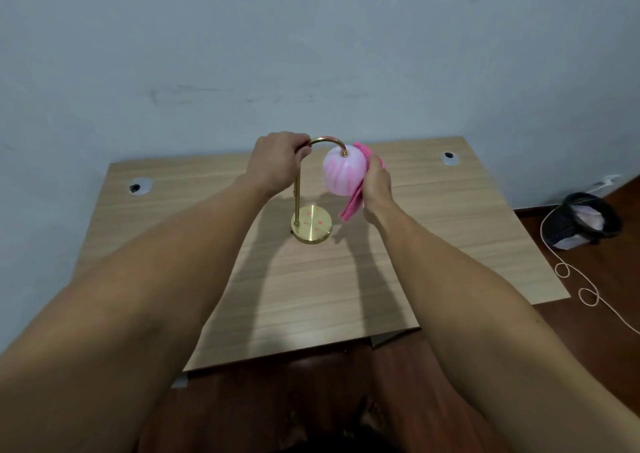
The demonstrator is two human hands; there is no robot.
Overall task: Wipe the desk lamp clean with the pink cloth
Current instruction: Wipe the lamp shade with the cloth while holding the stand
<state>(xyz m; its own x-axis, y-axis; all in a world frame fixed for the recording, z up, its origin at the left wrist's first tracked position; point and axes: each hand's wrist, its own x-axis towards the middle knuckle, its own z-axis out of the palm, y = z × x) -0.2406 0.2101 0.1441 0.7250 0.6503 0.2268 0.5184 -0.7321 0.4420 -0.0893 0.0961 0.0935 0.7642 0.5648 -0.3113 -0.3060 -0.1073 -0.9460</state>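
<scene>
A desk lamp stands near the middle of the wooden desk [433,244]. It has a round brass base [311,224], a curved brass arm [325,141] and a pink-and-white striped globe shade [343,170] hanging from the arm. My left hand [277,161] grips the arm at the top of its bend, left of the shade. My right hand [377,189] holds the pink cloth [353,203] pressed against the right side of the shade. A corner of the cloth hangs down below the shade, and another part shows above my fingers.
The desk has two round cable holes, one at the back left [139,186] and one at the back right [449,157]. A grey wall rises right behind the desk. On the floor to the right stand a black bin [585,218] and a looped white cord [575,279].
</scene>
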